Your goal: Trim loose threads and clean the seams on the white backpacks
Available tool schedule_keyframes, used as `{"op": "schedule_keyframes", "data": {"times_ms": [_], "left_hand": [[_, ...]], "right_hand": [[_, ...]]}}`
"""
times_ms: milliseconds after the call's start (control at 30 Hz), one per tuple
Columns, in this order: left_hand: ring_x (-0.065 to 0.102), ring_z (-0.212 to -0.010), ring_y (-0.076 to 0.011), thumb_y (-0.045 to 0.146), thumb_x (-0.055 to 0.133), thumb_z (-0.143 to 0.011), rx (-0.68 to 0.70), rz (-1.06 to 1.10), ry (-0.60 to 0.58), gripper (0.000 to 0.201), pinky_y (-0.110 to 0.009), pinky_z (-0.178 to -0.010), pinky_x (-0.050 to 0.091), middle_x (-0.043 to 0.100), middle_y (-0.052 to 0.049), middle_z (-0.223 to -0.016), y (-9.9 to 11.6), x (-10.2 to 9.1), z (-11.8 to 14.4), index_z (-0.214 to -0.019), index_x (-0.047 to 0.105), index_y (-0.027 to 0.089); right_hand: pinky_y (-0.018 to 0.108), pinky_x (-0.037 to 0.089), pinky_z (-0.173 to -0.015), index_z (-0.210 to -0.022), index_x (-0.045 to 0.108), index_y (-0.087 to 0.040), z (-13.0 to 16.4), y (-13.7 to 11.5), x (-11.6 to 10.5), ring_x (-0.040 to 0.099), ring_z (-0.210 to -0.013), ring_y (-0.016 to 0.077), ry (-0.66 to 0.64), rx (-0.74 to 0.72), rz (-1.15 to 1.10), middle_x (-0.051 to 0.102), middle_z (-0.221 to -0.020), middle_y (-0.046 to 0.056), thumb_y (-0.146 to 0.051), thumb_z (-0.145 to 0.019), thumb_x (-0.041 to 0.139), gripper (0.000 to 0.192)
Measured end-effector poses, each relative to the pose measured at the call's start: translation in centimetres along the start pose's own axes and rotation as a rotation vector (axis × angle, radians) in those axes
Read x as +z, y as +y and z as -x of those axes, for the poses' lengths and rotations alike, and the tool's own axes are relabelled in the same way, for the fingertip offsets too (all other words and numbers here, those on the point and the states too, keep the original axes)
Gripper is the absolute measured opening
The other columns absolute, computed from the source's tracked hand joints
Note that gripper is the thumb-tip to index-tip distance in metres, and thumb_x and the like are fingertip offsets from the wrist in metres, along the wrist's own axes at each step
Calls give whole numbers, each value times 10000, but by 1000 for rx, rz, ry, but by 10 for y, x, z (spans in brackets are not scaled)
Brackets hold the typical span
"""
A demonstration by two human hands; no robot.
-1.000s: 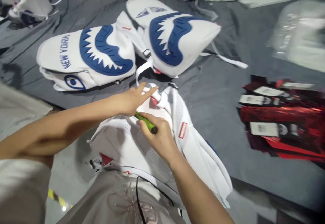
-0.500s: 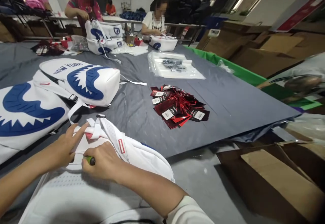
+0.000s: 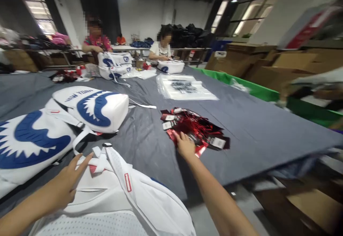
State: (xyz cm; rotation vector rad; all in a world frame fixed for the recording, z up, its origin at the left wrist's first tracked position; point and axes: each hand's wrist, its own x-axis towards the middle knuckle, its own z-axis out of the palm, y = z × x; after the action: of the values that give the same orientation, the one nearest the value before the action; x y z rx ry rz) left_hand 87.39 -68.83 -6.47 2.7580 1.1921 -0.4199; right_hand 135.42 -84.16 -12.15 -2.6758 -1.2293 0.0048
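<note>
Grey cloth table (image 3: 254,121), workshop hall. Left hand (image 3: 65,184) flat, splayed on white backpack (image 3: 115,196); right hand (image 3: 184,146) on red tag pile (image 3: 195,129), grasp unclear, fingertips hidden.

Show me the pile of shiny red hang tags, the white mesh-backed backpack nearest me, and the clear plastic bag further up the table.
Pile of shiny red foil hang tags (image 3: 199,129): head view, middle of heap.
White mesh-backed backpack (image 3: 112,196): head view, its back panel.
Clear plastic bag (image 3: 187,90): head view, its flat centre.
</note>
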Motion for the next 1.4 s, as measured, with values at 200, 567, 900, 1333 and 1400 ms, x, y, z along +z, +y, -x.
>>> {"op": "schedule_keyframes", "data": {"times_ms": [200, 567, 900, 1333, 1400], "left_hand": [[286, -1524, -338, -101, 527, -686, -134, 159, -174, 1160, -404, -1171, 394, -1, -150, -1707, 35, -32, 4, -1620, 8, 350], [312, -1494, -416, -161, 550, -605, -141, 208, -268, 1317, -514, -1097, 470, -109, -160, -1694, 44, -40, -3, -1589, -130, 390], [251, -1459, -569, -142, 648, -449, -89, 232, -402, 1454, -640, -1075, 437, -139, -208, -1678, 46, -56, -19, -1607, -117, 293], [274, -1466, -538, -142, 621, -488, -39, 338, -203, 1386, -600, -1051, 468, -54, -200, -1694, 18, -49, 12, -1624, -33, 311], [269, -1470, -532, -139, 616, -494, -38, 322, -210, 1386, -596, -1044, 473, -65, -208, -1690, 17, -50, 17, -1621, -56, 309]], "right_hand": [[494, 526, -837, -1036, 735, -88, -41, 33, -15, 633, -1166, 407, -102, 88, 203, 651, -1169, 289, -17, -865, 454, 336], [342, 524, -874, -1606, 242, -184, -121, -194, -37, 651, -1175, 278, 21, -447, 154, 550, -1445, 209, -61, -885, 478, 769], [552, 364, -1070, -1482, 452, -76, -80, -389, -23, 399, -1401, 424, 142, -806, 275, 422, -1530, 277, -191, -899, 590, 610], [374, 503, -880, -1250, 583, -56, -75, -316, 9, 604, -1162, 327, 28, -645, 374, 606, -1241, 244, -241, -914, 589, 383], [383, 505, -896, -1204, 613, -82, -73, -269, 2, 631, -1135, 324, 7, -592, 407, 622, -1211, 232, -203, -902, 565, 329]]}}
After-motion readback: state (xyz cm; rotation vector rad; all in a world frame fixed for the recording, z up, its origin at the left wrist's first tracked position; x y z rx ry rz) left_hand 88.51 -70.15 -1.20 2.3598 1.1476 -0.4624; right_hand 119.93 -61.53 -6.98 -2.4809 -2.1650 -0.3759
